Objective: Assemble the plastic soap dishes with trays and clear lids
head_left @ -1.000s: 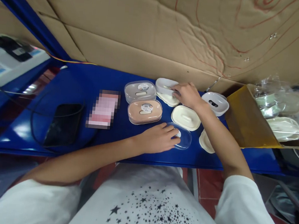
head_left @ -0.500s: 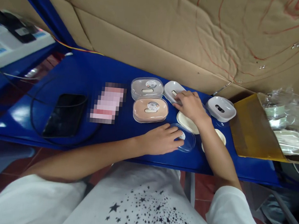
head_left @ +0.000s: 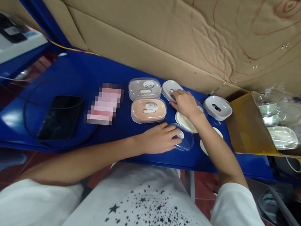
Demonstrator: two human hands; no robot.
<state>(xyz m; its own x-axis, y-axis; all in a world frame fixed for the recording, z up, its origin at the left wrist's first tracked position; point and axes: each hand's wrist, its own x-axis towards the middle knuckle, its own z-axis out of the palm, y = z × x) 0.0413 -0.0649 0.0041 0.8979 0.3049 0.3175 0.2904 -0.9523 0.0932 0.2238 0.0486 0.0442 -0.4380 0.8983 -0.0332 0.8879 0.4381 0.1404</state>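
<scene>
My left hand [head_left: 160, 139] lies flat on the blue table [head_left: 77, 71], its fingers resting on a clear plastic lid [head_left: 186, 140]. My right hand [head_left: 184, 103] reaches to the back and grips a white oval soap-dish part [head_left: 168, 87], held tilted. Under that wrist lies a cream oval piece [head_left: 185, 122]. A second cream piece [head_left: 205, 146] is partly hidden by my right forearm. To the left sit a closed grey soap case [head_left: 144, 88] and a closed pink one [head_left: 148, 110]. Another white tray [head_left: 217, 107] stands to the right.
A black phone [head_left: 59, 117] ringed by a black cable lies at the left, beside a blurred pink card [head_left: 104, 103]. A yellow-edged box [head_left: 246, 126] with bagged soap dishes sits at the right. A cardboard wall [head_left: 157, 32] backs the table.
My right hand lifted the white part off the cream piece at the back and tilted it up. The left hand stayed on the clear lid. The camera shifted slightly.
</scene>
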